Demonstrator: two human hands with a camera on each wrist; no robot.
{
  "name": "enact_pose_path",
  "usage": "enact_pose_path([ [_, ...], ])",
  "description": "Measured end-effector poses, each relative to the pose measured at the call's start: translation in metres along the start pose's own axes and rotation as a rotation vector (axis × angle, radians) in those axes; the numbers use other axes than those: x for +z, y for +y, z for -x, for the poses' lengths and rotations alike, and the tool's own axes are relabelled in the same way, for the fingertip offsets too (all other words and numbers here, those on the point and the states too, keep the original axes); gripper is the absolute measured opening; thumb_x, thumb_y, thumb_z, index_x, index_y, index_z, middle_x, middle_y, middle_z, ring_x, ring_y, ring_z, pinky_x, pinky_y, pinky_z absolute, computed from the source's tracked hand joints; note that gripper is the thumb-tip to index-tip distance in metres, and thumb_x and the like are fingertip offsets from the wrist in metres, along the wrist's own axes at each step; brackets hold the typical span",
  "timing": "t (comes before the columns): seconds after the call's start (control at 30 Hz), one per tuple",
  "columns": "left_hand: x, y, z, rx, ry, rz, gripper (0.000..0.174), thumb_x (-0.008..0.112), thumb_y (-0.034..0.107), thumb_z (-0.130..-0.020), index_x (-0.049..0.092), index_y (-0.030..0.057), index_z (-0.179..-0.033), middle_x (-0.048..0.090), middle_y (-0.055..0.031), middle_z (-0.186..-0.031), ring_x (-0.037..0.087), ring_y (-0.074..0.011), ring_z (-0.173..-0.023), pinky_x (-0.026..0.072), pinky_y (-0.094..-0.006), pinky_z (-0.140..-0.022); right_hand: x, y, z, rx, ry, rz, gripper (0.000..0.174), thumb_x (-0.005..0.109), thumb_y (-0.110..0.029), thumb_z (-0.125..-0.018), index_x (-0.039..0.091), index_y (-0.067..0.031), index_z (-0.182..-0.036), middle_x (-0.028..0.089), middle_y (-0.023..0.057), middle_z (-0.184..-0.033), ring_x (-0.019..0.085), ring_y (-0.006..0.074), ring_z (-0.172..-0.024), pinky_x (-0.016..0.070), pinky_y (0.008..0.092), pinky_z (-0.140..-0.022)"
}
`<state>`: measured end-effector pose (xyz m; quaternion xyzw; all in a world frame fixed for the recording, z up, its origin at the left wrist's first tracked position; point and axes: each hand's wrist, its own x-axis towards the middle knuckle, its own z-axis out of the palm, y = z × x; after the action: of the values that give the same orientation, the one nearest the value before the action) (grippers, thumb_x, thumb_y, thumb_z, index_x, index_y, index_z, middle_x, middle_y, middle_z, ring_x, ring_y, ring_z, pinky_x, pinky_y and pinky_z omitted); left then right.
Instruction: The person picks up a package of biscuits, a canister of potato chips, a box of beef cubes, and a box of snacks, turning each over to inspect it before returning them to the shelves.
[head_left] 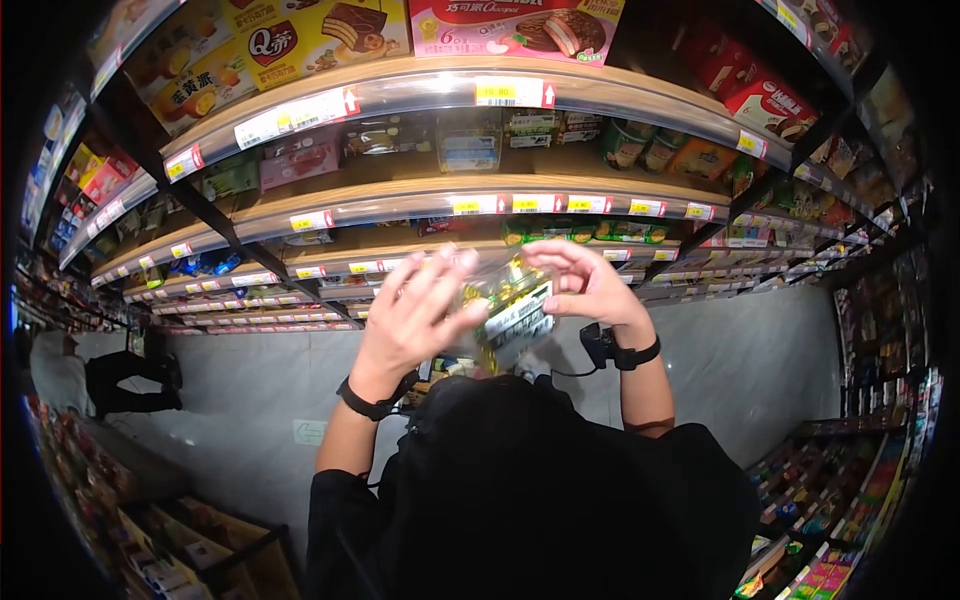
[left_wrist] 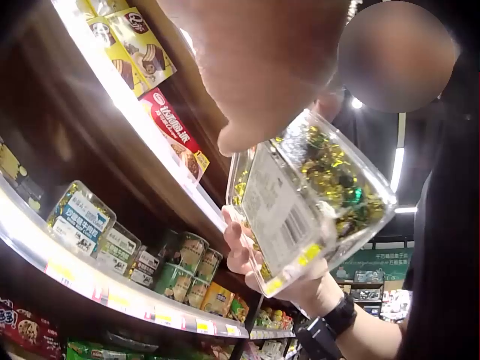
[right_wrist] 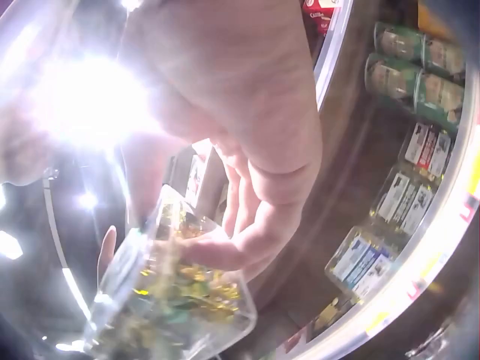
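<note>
A clear plastic box (head_left: 515,315) of sweets in gold and green wrappers is held up in front of the shelves, tilted, its white label facing up. My right hand (head_left: 590,285) grips one end of the box, thumb and fingers on opposite sides. My left hand (head_left: 415,315) is blurred, fingers spread and fairly straight, thumb close to the other end. In the left wrist view, the box (left_wrist: 341,180) shows its label and barcode below the left hand (left_wrist: 259,60). The right wrist view shows the right hand's fingers (right_wrist: 225,244) around the box (right_wrist: 184,311).
Similar clear boxes (left_wrist: 81,217) stand on a shelf beside green-labelled canisters (left_wrist: 180,274). Boxed cakes (head_left: 520,30) line the shelf above. Price tags run along the curved shelf edge (head_left: 420,100). Another person (head_left: 120,380) stands in the aisle at the left.
</note>
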<state>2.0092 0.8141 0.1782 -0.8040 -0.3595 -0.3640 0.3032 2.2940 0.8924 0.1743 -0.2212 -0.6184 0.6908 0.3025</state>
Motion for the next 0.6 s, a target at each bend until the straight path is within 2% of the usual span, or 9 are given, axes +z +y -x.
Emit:
enact_pose_path([
  [0.03, 0.005, -0.004, 0.003, -0.038, -0.011, -0.034, 0.031, 0.073, 0.018, -0.086, 0.062, 0.0144, -0.114, 0.066, -0.0109, -0.121, 0.063, -0.0259, -0.114, 0.0505, -0.0428, -0.094, -0.009, 0.001, -0.002, -0.066, 0.054, 0.109, 0.069, 0.077, 0.007, -0.08, 0.048, -0.0007, -0.142, 0.056, 0.0109, -0.14, 0.058, 0.009, -0.118, 0.0535, 0.0242, -0.092],
  [0.07, -0.001, 0.003, -0.01, -0.227, 0.043, 0.036, 0.045, 0.069, 0.011, -0.088, 0.055, 0.0038, -0.13, 0.065, -0.0165, -0.12, 0.062, -0.0288, -0.113, 0.0488, -0.0453, -0.096, -0.019, 0.003, -0.006, -0.116, 0.16, 0.14, 0.068, 0.077, 0.007, -0.079, 0.05, -0.0019, -0.141, 0.058, 0.0105, -0.137, 0.059, 0.0088, -0.115, 0.0538, 0.0235, -0.089],
  [0.1, -0.003, 0.003, -0.005, -0.293, -0.029, 0.066, 0.052, 0.07, 0.007, -0.087, 0.05, 0.0008, -0.135, 0.065, -0.0161, -0.122, 0.062, -0.0299, -0.113, 0.0488, -0.0441, -0.095, -0.035, 0.005, -0.008, -0.085, 0.272, 0.185, 0.066, 0.077, 0.006, -0.08, 0.05, -0.002, -0.14, 0.059, 0.01, -0.135, 0.06, 0.0104, -0.116, 0.0535, 0.024, -0.09],
  [0.17, -0.011, 0.003, 0.015, -0.423, -0.179, 0.129, 0.068, 0.072, 0.001, -0.084, 0.041, -0.0052, -0.144, 0.064, -0.0154, -0.126, 0.063, -0.0319, -0.112, 0.0487, -0.0416, -0.095, -0.063, 0.009, -0.019, -0.143, 0.473, 0.178, 0.065, 0.08, 0.001, -0.08, 0.052, -0.0017, -0.139, 0.058, 0.0155, -0.134, 0.056, 0.0144, -0.119, 0.0545, 0.0246, -0.084],
  [0.23, -0.014, 0.007, 0.031, -0.469, -0.251, 0.18, 0.063, 0.072, 0.006, -0.084, 0.047, -0.0012, -0.142, 0.066, -0.016, -0.12, 0.063, -0.0314, -0.105, 0.0483, -0.0413, -0.092, -0.106, 0.031, -0.042, -0.311, 0.617, 0.277, 0.064, 0.079, 0.0, -0.082, 0.05, -0.0005, -0.138, 0.059, 0.0166, -0.134, 0.06, 0.017, -0.114, 0.0543, 0.0289, -0.09],
  [0.3, -0.019, 0.015, 0.044, -0.491, -0.319, 0.203, 0.056, 0.071, 0.011, -0.086, 0.053, 0.003, -0.139, 0.066, -0.0157, -0.116, 0.063, -0.0309, -0.102, 0.0477, -0.0425, -0.092, -0.124, 0.029, -0.061, -0.386, 0.678, 0.22, 0.064, 0.079, -0.002, -0.082, 0.048, 0.0009, -0.138, 0.06, 0.0168, -0.133, 0.06, 0.0185, -0.116, 0.0515, 0.0327, -0.098],
  [0.33, -0.021, 0.02, 0.049, -0.534, -0.327, 0.227, 0.055, 0.071, 0.013, -0.086, 0.055, 0.0044, -0.138, 0.067, -0.0147, -0.116, 0.063, -0.0302, -0.102, 0.0483, -0.0416, -0.09, -0.137, 0.031, -0.071, -0.379, 0.686, 0.159, 0.065, 0.079, -0.001, -0.082, 0.046, 0.0029, -0.138, 0.061, 0.0175, -0.132, 0.06, 0.02, -0.117, 0.0493, 0.0342, -0.102],
  [0.47, -0.027, 0.031, 0.077, -0.707, -0.476, 0.292, 0.052, 0.07, 0.018, -0.088, 0.055, 0.0072, -0.137, 0.069, -0.0153, -0.115, 0.066, -0.0296, -0.099, 0.0491, -0.0395, -0.088, -0.167, 0.037, -0.108, -0.352, 0.619, 0.122, 0.061, 0.075, 0.003, -0.084, 0.045, 0.0055, -0.137, 0.061, 0.0178, -0.132, 0.058, 0.0228, -0.123, 0.0477, 0.034, -0.105],
  [0.6, -0.039, 0.035, 0.084, -0.799, -0.46, 0.313, 0.051, 0.07, 0.018, -0.089, 0.056, 0.0068, -0.136, 0.07, -0.0141, -0.11, 0.067, -0.0298, -0.097, 0.0493, -0.0393, -0.087, -0.19, 0.048, -0.133, -0.258, 0.572, 0.172, 0.064, 0.077, 0.002, -0.081, 0.046, 0.0036, -0.138, 0.059, 0.0169, -0.134, 0.059, 0.0214, -0.122, 0.0485, 0.0325, -0.103],
])
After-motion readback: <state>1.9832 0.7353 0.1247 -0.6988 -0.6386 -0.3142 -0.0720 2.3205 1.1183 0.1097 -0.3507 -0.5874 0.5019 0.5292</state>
